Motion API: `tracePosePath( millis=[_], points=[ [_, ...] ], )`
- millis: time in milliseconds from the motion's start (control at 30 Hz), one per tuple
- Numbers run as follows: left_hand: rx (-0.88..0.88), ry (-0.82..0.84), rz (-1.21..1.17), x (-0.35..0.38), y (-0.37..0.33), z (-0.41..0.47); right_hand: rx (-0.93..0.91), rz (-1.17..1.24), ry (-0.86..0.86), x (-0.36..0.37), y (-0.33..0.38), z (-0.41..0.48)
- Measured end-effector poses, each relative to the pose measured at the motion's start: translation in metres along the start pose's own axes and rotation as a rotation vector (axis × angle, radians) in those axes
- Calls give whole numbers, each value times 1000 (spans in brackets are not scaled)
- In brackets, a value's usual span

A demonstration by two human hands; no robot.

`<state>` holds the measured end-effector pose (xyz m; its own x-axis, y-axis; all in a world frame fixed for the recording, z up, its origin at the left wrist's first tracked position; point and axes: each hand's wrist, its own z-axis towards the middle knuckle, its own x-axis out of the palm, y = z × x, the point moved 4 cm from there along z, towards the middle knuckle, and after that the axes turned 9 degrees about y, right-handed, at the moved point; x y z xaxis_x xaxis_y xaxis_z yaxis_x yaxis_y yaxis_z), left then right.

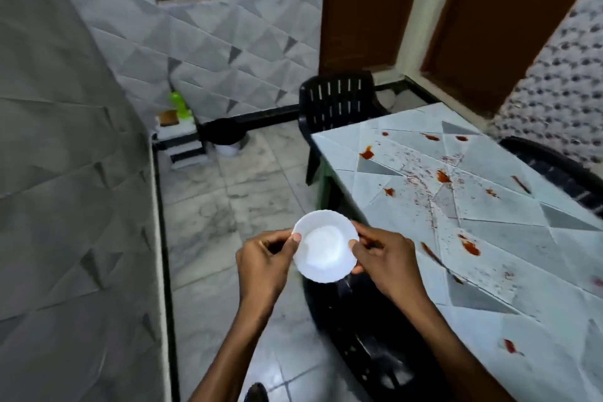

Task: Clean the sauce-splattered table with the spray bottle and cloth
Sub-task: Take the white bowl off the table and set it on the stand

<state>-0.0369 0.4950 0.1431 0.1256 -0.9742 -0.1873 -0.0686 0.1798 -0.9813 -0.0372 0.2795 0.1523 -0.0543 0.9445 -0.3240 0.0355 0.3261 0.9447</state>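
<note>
Left hand [262, 259] and right hand [386, 259] pinch a white bowl [326, 246] by its rim. The sauce-splattered worktop [509, 232] is cut off rightward.

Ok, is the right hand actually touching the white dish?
Touching. The head view shows the right hand pinching the white dish at its right rim, thumb on top, fingers beneath. The left hand pinches the opposite rim.

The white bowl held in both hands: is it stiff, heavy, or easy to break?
Probably stiff: the white bowl shows no bending though the left hand and right hand pinch only its rim. Likely light, since fingertip pinches carry it. Its glossy look suggests ceramic or glass, so it could slip, or break on the tiled floor.
</note>
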Motion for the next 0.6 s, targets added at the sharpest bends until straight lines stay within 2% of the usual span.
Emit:
tracePosePath(
  millis=[267,600],
  points=[
    [-102,-53,-72,-146,35,128,-12,69,97,149,46,130],
    [-139,-102,-175,-225,50,317,-27,-3,105,243,82,323]
  ],
)
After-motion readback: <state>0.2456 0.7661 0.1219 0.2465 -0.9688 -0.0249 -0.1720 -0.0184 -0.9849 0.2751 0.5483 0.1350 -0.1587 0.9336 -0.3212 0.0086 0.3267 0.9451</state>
